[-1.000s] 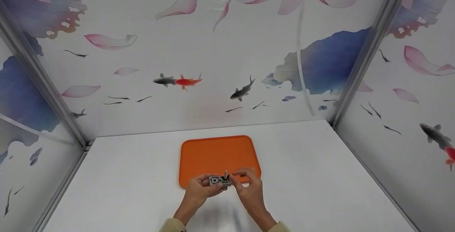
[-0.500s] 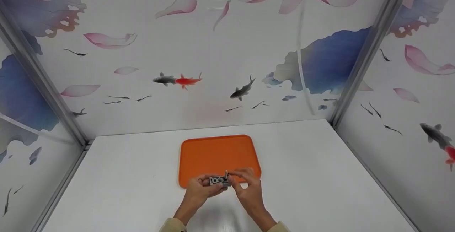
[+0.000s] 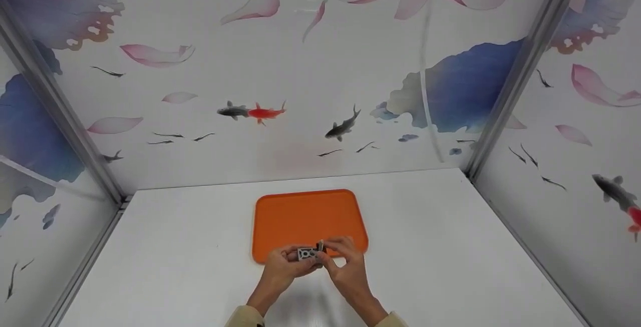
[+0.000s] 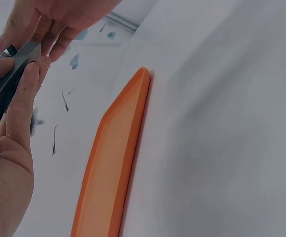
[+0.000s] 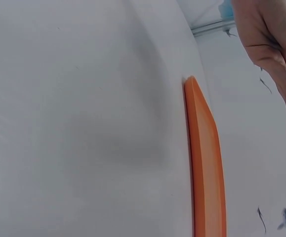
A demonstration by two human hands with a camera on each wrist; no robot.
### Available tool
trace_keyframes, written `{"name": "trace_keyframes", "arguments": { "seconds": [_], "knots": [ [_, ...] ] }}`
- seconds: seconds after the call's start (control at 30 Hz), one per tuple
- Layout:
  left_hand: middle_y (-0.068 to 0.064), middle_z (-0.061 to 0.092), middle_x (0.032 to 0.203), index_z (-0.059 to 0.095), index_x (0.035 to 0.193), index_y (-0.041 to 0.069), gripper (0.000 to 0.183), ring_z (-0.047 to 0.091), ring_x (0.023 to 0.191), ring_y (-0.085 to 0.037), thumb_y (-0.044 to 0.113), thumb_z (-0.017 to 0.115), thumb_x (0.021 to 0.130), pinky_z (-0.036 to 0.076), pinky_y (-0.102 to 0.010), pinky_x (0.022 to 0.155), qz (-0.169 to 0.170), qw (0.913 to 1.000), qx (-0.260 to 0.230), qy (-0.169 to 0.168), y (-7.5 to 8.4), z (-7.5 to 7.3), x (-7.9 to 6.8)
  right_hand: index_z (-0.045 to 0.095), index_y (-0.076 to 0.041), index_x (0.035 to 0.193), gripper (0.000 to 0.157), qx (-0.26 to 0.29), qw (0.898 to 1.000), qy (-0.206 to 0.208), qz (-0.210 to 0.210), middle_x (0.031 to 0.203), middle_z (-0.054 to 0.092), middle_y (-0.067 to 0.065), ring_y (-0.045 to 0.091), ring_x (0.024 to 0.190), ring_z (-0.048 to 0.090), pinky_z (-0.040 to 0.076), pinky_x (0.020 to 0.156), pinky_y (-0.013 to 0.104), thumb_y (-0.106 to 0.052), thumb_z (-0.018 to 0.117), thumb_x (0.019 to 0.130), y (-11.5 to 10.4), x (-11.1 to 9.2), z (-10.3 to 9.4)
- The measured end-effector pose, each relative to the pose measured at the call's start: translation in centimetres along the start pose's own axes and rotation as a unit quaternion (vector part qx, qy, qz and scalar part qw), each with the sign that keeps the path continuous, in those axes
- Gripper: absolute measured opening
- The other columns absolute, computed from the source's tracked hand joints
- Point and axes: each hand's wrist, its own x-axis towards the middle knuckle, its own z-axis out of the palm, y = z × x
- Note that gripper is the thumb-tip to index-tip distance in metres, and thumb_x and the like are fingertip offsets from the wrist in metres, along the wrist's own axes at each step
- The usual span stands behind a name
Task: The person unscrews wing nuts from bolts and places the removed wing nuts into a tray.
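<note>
A short piece of aluminium profile (image 3: 306, 254), grey with holes and slots in its end face, is held up over the tray's near edge. My left hand (image 3: 280, 268) grips it from the left, thumb in front and fingers behind. A small dark piece with a light edge (image 3: 320, 246) stands up at its right end. My right hand (image 3: 347, 268) pinches this small piece between thumb and fingertips. In the left wrist view the profile (image 4: 9, 81) shows as a grey bar between the fingers. The right wrist view shows only part of the right hand (image 5: 273, 39).
An orange tray (image 3: 308, 217) lies on the white table (image 3: 175, 247) just beyond my hands. Printed white walls with metal corner posts (image 3: 521, 76) enclose the table at the back and both sides.
The small upright piece has turned, showing a darker side now. My right thumb and fingers have shifted slightly left around it. The left hand keeps its grip on the profile.
</note>
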Motion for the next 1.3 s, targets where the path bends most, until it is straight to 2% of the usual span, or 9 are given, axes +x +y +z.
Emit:
{"name": "trace_keyframes", "arguments": {
  "seconds": [0.27,0.5,0.67,0.9,1.0,1.3],
  "knots": [
    [-0.019,0.073,0.112,0.058,0.127,-0.013,0.048,0.075,0.101,-0.027,0.005,0.076,0.087,0.063,-0.036,0.092,0.000,0.9998,-0.016,-0.014,0.11,0.05,0.10,0.076,-0.024,0.103,0.014,0.020,1.000,0.002,0.021,0.101,0.071,-0.008,0.011,0.101,0.063,0.055,0.095,0.027,-0.022,0.075,0.090,0.23,0.05,-0.03],
    [-0.020,0.073,0.113,0.060,0.126,-0.011,0.046,0.075,0.100,-0.025,0.007,0.077,0.087,0.064,-0.035,0.090,-0.002,1.0000,-0.008,-0.003,0.06,-0.02,0.10,0.075,-0.019,0.102,0.015,0.001,1.000,0.007,0.023,0.100,0.072,-0.006,0.012,0.101,0.064,0.054,0.095,0.028,-0.012,0.075,0.088,0.79,0.14,-0.25],
    [-0.021,0.073,0.112,0.062,0.124,-0.010,0.046,0.075,0.099,-0.025,0.008,0.078,0.086,0.064,-0.035,0.089,-0.004,1.0000,0.005,0.005,0.00,-0.03,0.04,0.074,-0.020,0.096,0.019,-0.012,0.999,0.035,0.030,0.096,0.071,-0.007,0.012,0.095,0.063,0.054,0.085,0.025,-0.007,0.079,0.084,1.00,0.19,-0.10],
    [-0.020,0.074,0.112,0.060,0.126,-0.011,0.046,0.076,0.098,-0.025,0.006,0.076,0.087,0.064,-0.034,0.088,-0.009,0.9999,0.004,0.010,0.25,-0.13,0.12,0.069,-0.023,0.092,0.015,-0.023,0.998,0.050,0.015,0.092,0.069,-0.011,0.009,0.091,0.060,0.053,0.080,0.023,-0.013,0.079,0.085,0.66,0.49,-0.27],
    [-0.020,0.074,0.111,0.060,0.126,-0.011,0.045,0.076,0.098,-0.025,0.006,0.076,0.087,0.064,-0.034,0.088,-0.010,0.9999,0.004,0.013,0.23,-0.22,0.10,0.069,-0.024,0.091,0.014,-0.024,0.999,0.045,0.008,0.092,0.068,-0.012,0.008,0.090,0.060,0.054,0.080,0.025,-0.015,0.077,0.087,0.61,0.48,-0.32],
    [-0.018,0.074,0.111,0.059,0.126,-0.012,0.046,0.075,0.099,-0.024,0.004,0.076,0.086,0.064,-0.035,0.089,-0.009,0.9999,-0.001,0.011,-0.01,-0.28,0.03,0.075,-0.026,0.101,0.012,-0.013,1.000,0.015,0.021,0.099,0.070,-0.012,0.010,0.100,0.063,0.054,0.093,0.030,-0.021,0.074,0.090,0.49,0.14,-0.10]
  ]
}}
